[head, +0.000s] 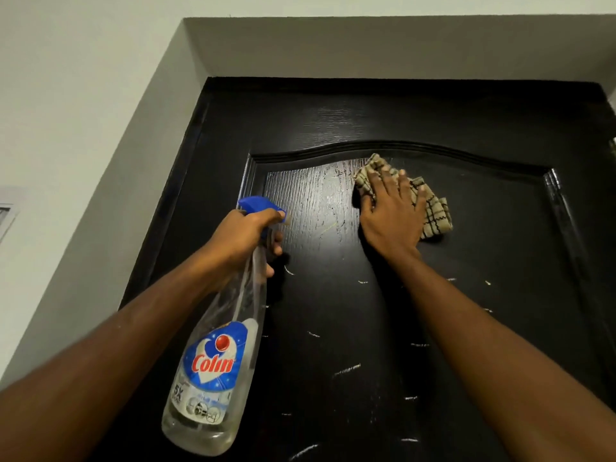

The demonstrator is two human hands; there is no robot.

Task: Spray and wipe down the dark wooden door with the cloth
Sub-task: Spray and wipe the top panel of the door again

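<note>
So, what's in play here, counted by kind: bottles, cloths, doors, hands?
spray bottle: 1, gripped by the left hand
checked cloth: 1, pressed to the door by the right hand
dark door: 1
hands: 2
Total: 5

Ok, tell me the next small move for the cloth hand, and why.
Probably sweep the right hand, which presses the cloth flat, leftward over the wet streaks. They glisten unwiped on the door panel, between the cloth and the spray bottle that the left hand grips.
</note>
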